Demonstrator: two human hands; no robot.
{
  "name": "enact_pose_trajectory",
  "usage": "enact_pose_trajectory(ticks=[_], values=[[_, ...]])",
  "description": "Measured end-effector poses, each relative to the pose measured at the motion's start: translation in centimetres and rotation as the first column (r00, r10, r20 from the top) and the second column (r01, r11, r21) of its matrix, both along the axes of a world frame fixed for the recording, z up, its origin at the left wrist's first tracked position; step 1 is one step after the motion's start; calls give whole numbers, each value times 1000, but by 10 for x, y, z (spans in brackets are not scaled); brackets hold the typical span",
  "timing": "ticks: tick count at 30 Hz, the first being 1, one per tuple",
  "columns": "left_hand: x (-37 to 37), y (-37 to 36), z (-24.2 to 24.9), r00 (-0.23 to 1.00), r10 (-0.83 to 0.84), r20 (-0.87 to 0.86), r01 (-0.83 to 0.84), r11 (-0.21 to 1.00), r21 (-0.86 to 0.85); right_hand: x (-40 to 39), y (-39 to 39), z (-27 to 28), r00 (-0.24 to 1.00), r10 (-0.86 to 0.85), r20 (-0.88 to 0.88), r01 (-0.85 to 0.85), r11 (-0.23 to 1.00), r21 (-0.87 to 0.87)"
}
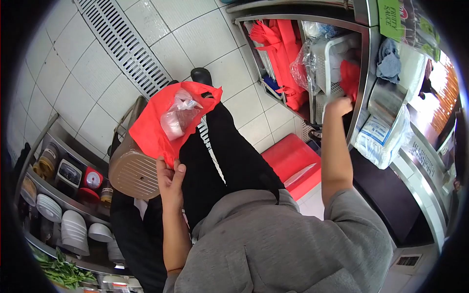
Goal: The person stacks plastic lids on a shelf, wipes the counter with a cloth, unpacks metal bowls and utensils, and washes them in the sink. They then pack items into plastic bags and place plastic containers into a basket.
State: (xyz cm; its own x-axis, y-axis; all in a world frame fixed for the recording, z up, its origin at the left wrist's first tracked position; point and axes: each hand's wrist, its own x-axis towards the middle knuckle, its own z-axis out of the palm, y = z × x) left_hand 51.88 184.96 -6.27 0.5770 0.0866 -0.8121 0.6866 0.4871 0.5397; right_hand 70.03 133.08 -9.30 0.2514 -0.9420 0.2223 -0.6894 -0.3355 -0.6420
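My left hand [171, 181] pinches the edge of a red plastic bag [151, 117], which hangs open above the floor. Inside the bag lies a clear plastic bag [178, 117] with pale contents I cannot make out. On the other side, my right hand [338, 107] reaches to the open steel cabinet [364, 58], its fingers curled and mostly hidden. Just beyond that hand are a crumpled red bag [349, 75] and a white plastic basket [333, 61]. More red plastic bags [283, 53] hang in the cabinet's left part.
A brown ridged bin [134, 171] stands beside my left forearm. Shelves at left carry white bowls [74, 232] and a red scale [93, 178]. A red box [293, 163] sits on the floor near the cabinet. A drain grate [127, 46] crosses the tiles.
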Motion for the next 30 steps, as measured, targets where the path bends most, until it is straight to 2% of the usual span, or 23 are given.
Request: enact_pose_trajectory(ticks=[2,4,6,7,9,10,12,13,14,15,16,18,19,20,21,22,23,24,25,26,27,28,30], values=[[4,-1,0,1000,-15,19,15,1000,-3,-34,51,16,893,444,-71,-449,877,-170],[10,-2,3,999,-32,13,33,999,-20,-88,48,3,780,535,-326,-623,713,-322],[14,-2,6,999,-51,4,51,998,-34,-99,114,31,742,645,-182,-671,710,-216],[15,-3,6,999,-51,3,51,998,-42,-111,120,39,749,639,-176,-663,716,-220],[17,-3,6,998,-57,8,58,997,-44,-127,129,46,610,789,74,-789,597,145],[17,-2,7,998,-64,-8,64,997,-35,-130,136,46,615,784,81,-786,601,144],[18,0,6,997,-76,-20,76,997,-22,-129,153,45,660,588,468,-735,635,238],[18,1,6,997,-81,-18,81,997,-16,-135,149,46,663,582,472,-731,639,238],[20,2,5,996,-86,-16,85,996,-11,-137,144,49,519,806,283,-855,492,166],[20,2,4,996,-91,-16,91,996,-9,-141,141,51,319,945,65,-941,308,138],[21,2,3,995,-96,-5,96,995,-15,-149,146,49,324,944,67,-939,313,139],[21,3,2,994,-106,4,106,994,-20,-139,184,57,407,813,416,-893,260,367],[21,2,2,994,-111,-2,111,994,-14,-129,193,61,477,799,366,-846,305,437],[22,1,2,993,-114,-8,114,993,-8,-124,199,62,479,797,368,-846,305,438],[23,-1,3,993,-116,-8,116,993,-5,-120,204,62,756,561,337,-563,293,773],[25,-2,4,995,-101,-15,101,995,5,-117,206,60,940,305,156,-204,134,970],[26,-2,5,996,-88,-23,88,996,14,-124,188,49,851,524,39,14,-97,995],[25,0,3,996,-90,-23,91,996,17,-127,182,38,852,521,41,14,-100,995],[22,2,1,995,-96,-23,96,995,6,-130,176,28,620,782,64,125,-179,976],[21,3,0,994,-103,-24,103,995,-6,-126,175,22,314,941,127,256,-213,943],[22,3,1,994,-106,-28,106,994,-2,-113,178,26,98,993,65,89,-74,993],[25,4,3,991,-121,-52,122,992,20,-112,168,12,101,992,70,91,-79,993],[27,3,3,986,-144,-78,148,988,46,-121,129,-26,496,863,97,40,-134,990]])
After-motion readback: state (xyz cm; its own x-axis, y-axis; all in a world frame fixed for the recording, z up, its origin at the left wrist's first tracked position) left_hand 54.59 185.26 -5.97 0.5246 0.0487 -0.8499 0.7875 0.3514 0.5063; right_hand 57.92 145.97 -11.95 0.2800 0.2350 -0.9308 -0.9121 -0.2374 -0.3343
